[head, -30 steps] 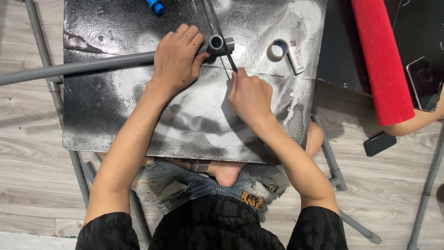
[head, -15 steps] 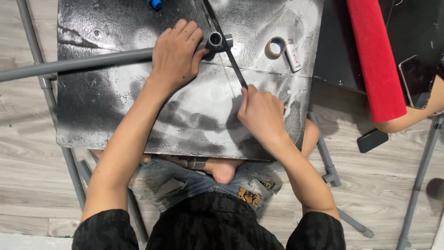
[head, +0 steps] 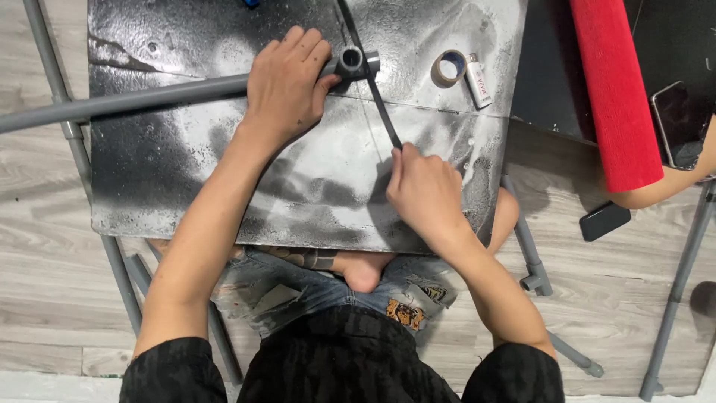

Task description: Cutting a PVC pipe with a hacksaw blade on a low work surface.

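The right hand (head: 425, 194) is closed on the near end of a thin dark blade (head: 377, 104); if it twists, the blade may slip or bend; its long axis runs away from the person, crossing the grey pipe (head: 149, 101) beside the fitting (head: 352, 63); the left hand (head: 287, 82) is clamped on the pipe, which lies left-right on the sprayed board (head: 224, 186)

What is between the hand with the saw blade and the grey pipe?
Nothing visible. The right hand holds the thin dark saw blade, which runs straight up across the end of the grey pipe beside its fitting. The left hand presses on the pipe, left of the blade. The tape roll lies off to the right.
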